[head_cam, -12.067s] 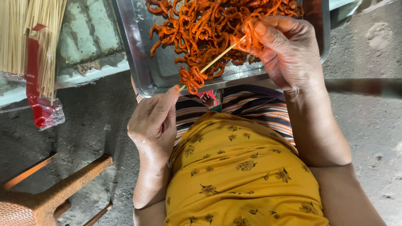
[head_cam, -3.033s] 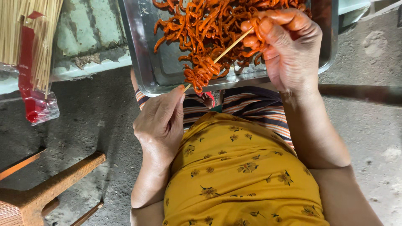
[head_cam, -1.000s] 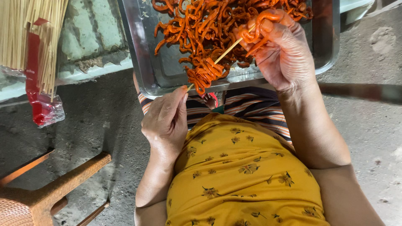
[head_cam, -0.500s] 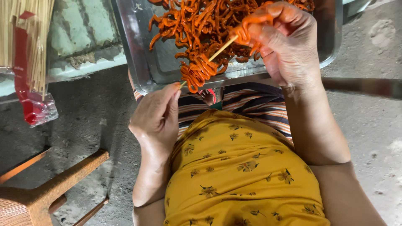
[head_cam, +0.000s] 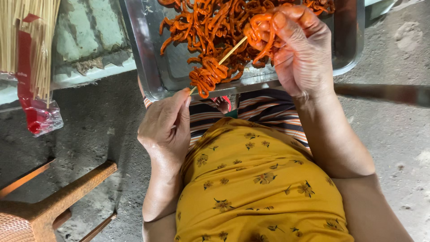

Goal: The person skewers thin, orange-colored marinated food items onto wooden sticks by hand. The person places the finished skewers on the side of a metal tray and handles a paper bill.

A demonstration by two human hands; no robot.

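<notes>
Shirt: yellow top with a small flower print, closest to the camera, striped cloth just past it.
Left hand: the left hand pinches the near end of a thin bamboo skewer between thumb and fingertips.
Skewer: slants up over the tray rim, with a bunch of orange marinated strips already threaded on.
Right hand: the right hand is curled around the far tip, gripping another orange strip there.
Tray: steel tray piled with more strips.
Far left: bundle of bamboo sticks in a plastic bag.
</notes>
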